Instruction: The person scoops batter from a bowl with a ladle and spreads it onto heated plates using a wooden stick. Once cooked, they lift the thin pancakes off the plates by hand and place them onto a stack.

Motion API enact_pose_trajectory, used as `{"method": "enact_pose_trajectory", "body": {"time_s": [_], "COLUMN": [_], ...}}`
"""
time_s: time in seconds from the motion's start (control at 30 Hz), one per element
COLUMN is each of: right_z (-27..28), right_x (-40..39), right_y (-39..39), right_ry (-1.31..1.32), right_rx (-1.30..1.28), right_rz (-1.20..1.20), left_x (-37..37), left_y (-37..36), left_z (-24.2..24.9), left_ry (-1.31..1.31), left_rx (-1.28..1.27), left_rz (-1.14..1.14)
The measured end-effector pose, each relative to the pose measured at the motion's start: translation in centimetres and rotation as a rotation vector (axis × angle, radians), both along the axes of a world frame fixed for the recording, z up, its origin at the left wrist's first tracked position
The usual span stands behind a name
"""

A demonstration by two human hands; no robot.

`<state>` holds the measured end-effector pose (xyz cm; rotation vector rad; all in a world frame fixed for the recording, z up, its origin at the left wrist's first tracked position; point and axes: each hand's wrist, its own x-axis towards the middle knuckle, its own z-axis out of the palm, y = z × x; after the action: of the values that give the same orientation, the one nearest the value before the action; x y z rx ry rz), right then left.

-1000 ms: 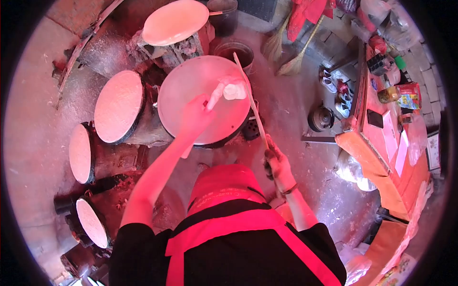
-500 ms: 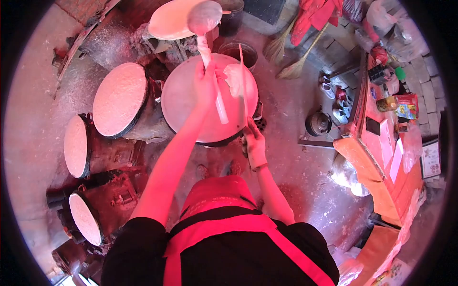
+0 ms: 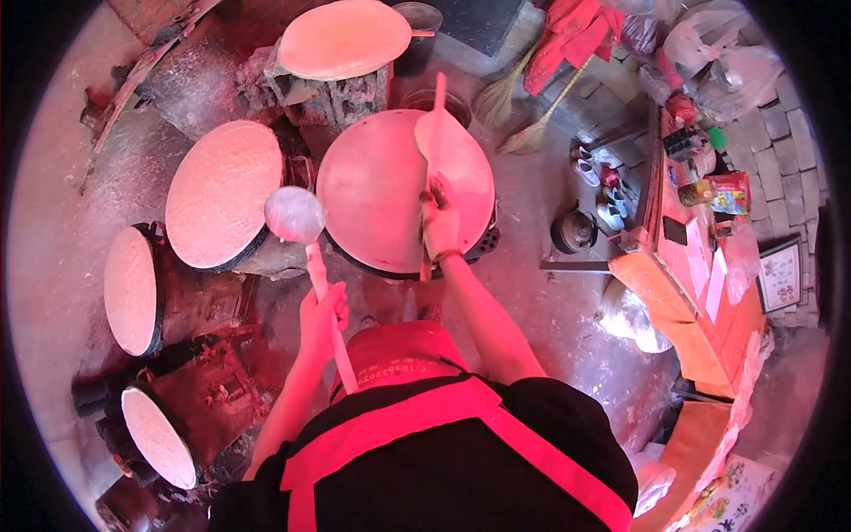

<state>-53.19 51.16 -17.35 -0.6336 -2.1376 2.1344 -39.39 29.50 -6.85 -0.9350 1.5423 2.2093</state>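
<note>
My left hand [image 3: 323, 317] is wrapped around the long pale handle of a ladle [image 3: 295, 215]. Its round bowl hangs left of the front griddle, near the edge of a neighbouring one. Over the round griddle [image 3: 372, 191] in front of me, my right hand [image 3: 441, 229] grips a long, thin wooden spreader [image 3: 437, 111]. The blade points away from me and reaches past the griddle's far rim. Beside it a pale patch of batter [image 3: 454, 146] lies on the right part of the hot surface.
Other griddles with pale rounds on them stand to the left [image 3: 223, 195] and at the back [image 3: 346, 40]. Brooms [image 3: 541, 129] lean behind. A kettle [image 3: 574, 230] sits low on the right, beside an orange-covered table [image 3: 660, 279] with a jar and papers.
My left hand has swung the ladle from above the griddle toward me and to the left. The right hand has moved from the near edge to over the griddle with the spreader.
</note>
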Motion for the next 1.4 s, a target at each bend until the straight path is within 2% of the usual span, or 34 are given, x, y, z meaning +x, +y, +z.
{"method": "enact_pose_trajectory", "body": {"time_s": [0.03, 0.13, 0.2, 0.33, 0.37, 0.57, 0.63, 0.73, 0.77, 0.83, 0.93, 1.03, 1.13, 1.27, 1.4], "right_z": [2.1, 6.2, 6.2, 2.7, 2.2, 4.3, 4.8, 4.7, 8.4, 8.1, 6.1, 3.5, 3.6, 6.3, 7.5], "right_x": [0.1, 2.1, 5.5, 9.9, 10.0, 3.6, 2.2, 2.3, 3.6, 4.5, 4.6, 2.6, 0.6, 0.1, -0.3], "right_y": [-0.1, 1.8, 3.0, 2.6, 2.1, -1.2, -1.3, 1.3, 2.7, 6.8, 11.5, 13.0, 10.6, 10.3, 17.4], "right_ry": [-0.148, -0.233, -0.229, -0.224, -0.124, -0.167, -0.190, -0.253, -0.322, -0.281, -0.369, -0.242, -0.171, -0.309, -0.343], "right_rx": [-0.180, -0.336, -0.310, -0.217, -0.211, -0.189, -0.123, -0.161, -0.224, -0.219, -0.103, -0.127, -0.198, -0.105, -0.164], "right_rz": [0.042, 0.199, 0.072, -0.183, -0.135, 0.062, 0.153, 0.400, 0.492, 0.582, 0.297, 0.261, 0.562, 0.858, 1.052], "left_x": [0.6, 2.1, 3.0, 4.4, 4.7, 6.6, 7.1, 8.2, 8.5, 9.3, 10.2, 11.2, 11.7, 12.6, 13.1], "left_y": [-1.0, -4.1, -5.8, -7.7, -8.0, -7.0, -6.2, -4.6, -3.9, -2.2, 0.4, 3.7, 7.0, 9.2, 11.5], "left_z": [-0.7, -3.0, -4.2, -4.8, -5.0, -6.1, -7.7, -9.2, -9.1, -8.8, -8.0, -7.4, -6.6, -7.2, -5.6], "left_ry": [-0.020, -0.061, -0.067, -0.093, -0.095, -0.159, -0.201, -0.273, -0.298, -0.339, -0.321, -0.269, -0.253, -0.277, -0.407], "left_rx": [0.007, 0.036, 0.059, 0.072, 0.101, 0.181, 0.088, 0.065, 0.073, 0.118, 0.186, 0.217, 0.239, 0.400, 0.287], "left_rz": [-0.003, -0.004, -0.001, 0.041, 0.055, 0.173, 0.208, 0.299, 0.331, 0.393, 0.480, 0.559, 0.613, 0.610, 0.663]}}
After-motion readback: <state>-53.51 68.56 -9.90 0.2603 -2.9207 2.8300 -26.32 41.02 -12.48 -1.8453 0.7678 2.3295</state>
